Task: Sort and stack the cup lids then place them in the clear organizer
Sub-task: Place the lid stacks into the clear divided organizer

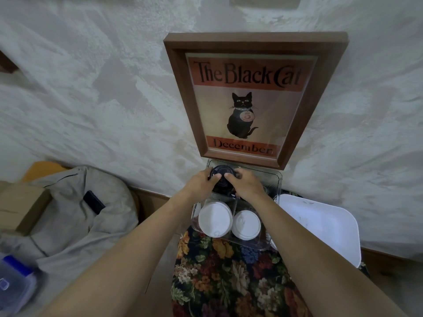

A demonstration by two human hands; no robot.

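Observation:
A clear organizer [275,179] stands on a floral cloth against the wall. In its far left compartment sits a stack of black lids [222,172]. My left hand [203,183] grips that stack from the left and my right hand [245,183] from the right, with fingers curled over its top. Two stacks of white lids fill the near compartments: a larger white stack [215,219] on the left and a smaller white stack [246,224] on the right. The lower part of the black stack is hidden by my hands.
A framed Black Cat poster [254,99] leans on the wall right behind the organizer. A white tray [320,227] lies to the right. At the left are a grey bag [75,216], a cardboard box [20,207] and a plastic container [16,284].

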